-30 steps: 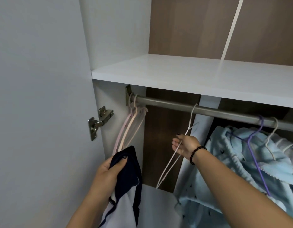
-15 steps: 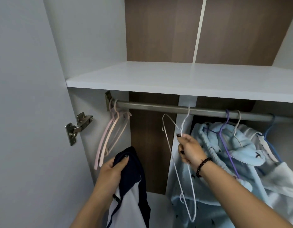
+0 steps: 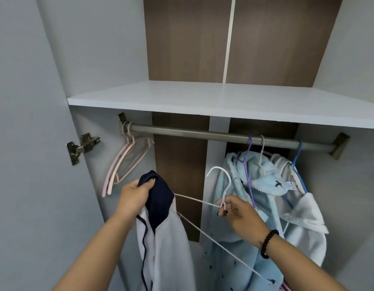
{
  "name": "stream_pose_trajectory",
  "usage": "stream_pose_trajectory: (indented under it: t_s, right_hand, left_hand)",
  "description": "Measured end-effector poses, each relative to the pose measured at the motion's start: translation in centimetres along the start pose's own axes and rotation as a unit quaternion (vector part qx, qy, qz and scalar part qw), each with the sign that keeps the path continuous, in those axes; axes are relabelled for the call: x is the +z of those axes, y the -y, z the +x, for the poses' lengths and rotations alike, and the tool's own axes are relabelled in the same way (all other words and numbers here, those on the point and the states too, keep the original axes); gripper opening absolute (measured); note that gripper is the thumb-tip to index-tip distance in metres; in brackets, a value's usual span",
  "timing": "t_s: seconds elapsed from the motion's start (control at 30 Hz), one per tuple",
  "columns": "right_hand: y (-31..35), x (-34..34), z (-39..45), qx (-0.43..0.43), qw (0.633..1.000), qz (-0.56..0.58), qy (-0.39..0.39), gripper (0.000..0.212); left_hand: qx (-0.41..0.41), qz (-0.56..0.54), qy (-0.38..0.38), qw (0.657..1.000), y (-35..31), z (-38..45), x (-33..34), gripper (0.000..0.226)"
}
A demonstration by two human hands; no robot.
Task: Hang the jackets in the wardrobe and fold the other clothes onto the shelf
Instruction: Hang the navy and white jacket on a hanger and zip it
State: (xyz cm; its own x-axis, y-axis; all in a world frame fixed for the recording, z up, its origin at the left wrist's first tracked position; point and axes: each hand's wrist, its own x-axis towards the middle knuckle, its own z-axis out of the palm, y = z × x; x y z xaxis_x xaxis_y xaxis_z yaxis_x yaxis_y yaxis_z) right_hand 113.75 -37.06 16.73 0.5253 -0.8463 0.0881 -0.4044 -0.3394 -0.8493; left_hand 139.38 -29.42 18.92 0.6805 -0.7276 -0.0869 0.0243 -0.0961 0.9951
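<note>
- Right of centre, the right hand (image 3: pixel 237 213) pinches the neck of the white wire hanger (image 3: pixel 218 185), now lifted off the rail (image 3: pixel 203 134) it hung on a second ago.
- At centre-left, the left hand (image 3: pixel 133 195) grips the navy-and-white jacket (image 3: pixel 161 227) by its collar.
- With one hanger arm reaching toward the collar, threading looks to come next; the shelf (image 3: pixel 203 97) sits above.

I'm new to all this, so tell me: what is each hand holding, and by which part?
Left hand grips the white jacket by its navy collar. Right hand pinches the white hanger at its neck, below the hook.
</note>
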Motion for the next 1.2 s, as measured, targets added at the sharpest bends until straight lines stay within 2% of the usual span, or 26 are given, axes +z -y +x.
stream_pose_trajectory:
  t_s: [0.27,0.37,0.53,0.63,0.77,0.97,1.2]
  right_hand:
    - [-0.1,-0.3,-4.6,0.003,0.999,-0.030,-0.024,0.010]
    - [-0.1,0.1,-6.4,0.004,0.999,-0.023,-0.024,0.007]
    - [1.0,-0.2,-9.6,-0.017,0.999,-0.018,-0.020,0.015]
    - [2.4,0.2,-12.1,-0.025,1.000,-0.007,0.014,0.019]
    - [4.4,2.1,-15.0,-0.021,0.998,-0.050,0.043,0.023]
    - [7.6,8.4,-19.1,0.013,0.998,-0.054,0.041,0.036]
    - [9.6,13.7,-24.8,0.057,0.993,-0.084,0.055,0.028]
  left_hand:
    - [0.003,0.121,-0.089,0.989,2.4,-2.4,-2.8,0.023]
    - [0.001,0.153,-0.091,0.984,3.5,-2.7,-3.8,0.017]
    - [0.011,0.202,-0.093,0.975,5.1,-3.7,-4.8,0.029]
    - [0.025,0.234,-0.065,0.970,5.5,-4.6,-5.1,0.026]
    - [0.066,0.260,-0.017,0.963,5.4,-6.9,-6.1,0.030]
    - [0.107,0.247,0.115,0.956,4.9,-13.3,-9.8,0.031]
    - [0.199,0.292,0.238,0.905,5.2,-19.4,-12.6,0.045]
